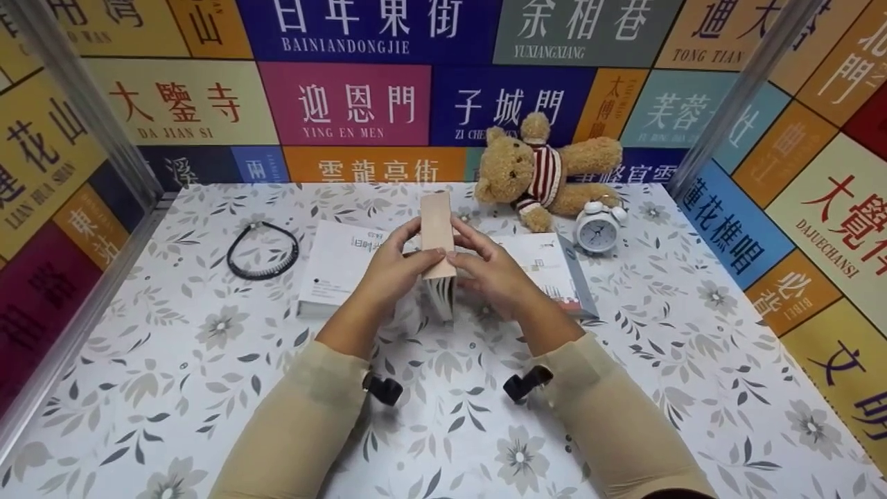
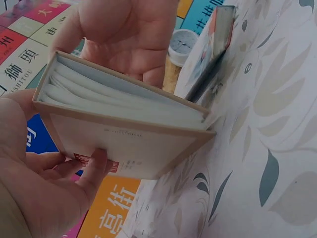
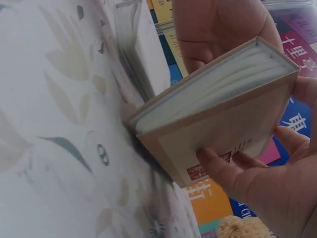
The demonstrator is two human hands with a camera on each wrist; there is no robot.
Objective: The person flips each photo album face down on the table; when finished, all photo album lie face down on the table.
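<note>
Head view: left hand (image 1: pixel 395 270) and right hand (image 1: pixel 499 274) curl round a tan book (image 1: pixel 436 232), spine-up between a white book (image 1: pixel 337 267) and a grey-edged book (image 1: pixel 537 260). Left wrist: its pages (image 2: pixel 119 104) part. Right wrist: red print (image 3: pixel 197 172) marks one cover (image 3: pixel 237 124).

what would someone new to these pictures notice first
Probably the tan hardback book, held between the left hand and right hand at the head view's centre. Next, the striped-shirted, plush brown teddy bear, lying at the back right beside a round white alarm clock. Behind them, the multicoloured wall of large Chinese lettering also stands out.
</note>
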